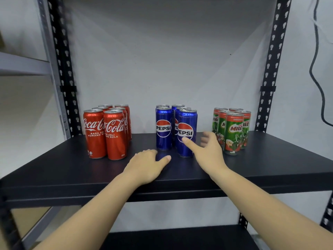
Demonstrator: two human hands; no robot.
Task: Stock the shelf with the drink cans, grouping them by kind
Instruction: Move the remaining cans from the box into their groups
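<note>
Three groups of cans stand upright on the black shelf [270, 159], sorted by kind. Front Pepsi can [186, 132] sits forward of its neighbour, the second front Pepsi can [163, 129], so the blue row is uneven. Right hand [209, 152] spread, gripping nothing; its thumb tip touches the front can's lower label, the other fingers [207, 137] loose just beside the can, between it and the Milo cans [233, 132]. Left hand [147, 165] flat on the shelf, fingers released, just before the second Pepsi can. Coca-Cola cans [106, 132] well off beyond the left hand. Stocking looks almost done; step in hand is probably squaring up the Pepsi group. Next move calls for a light push back, without toppling.
</note>
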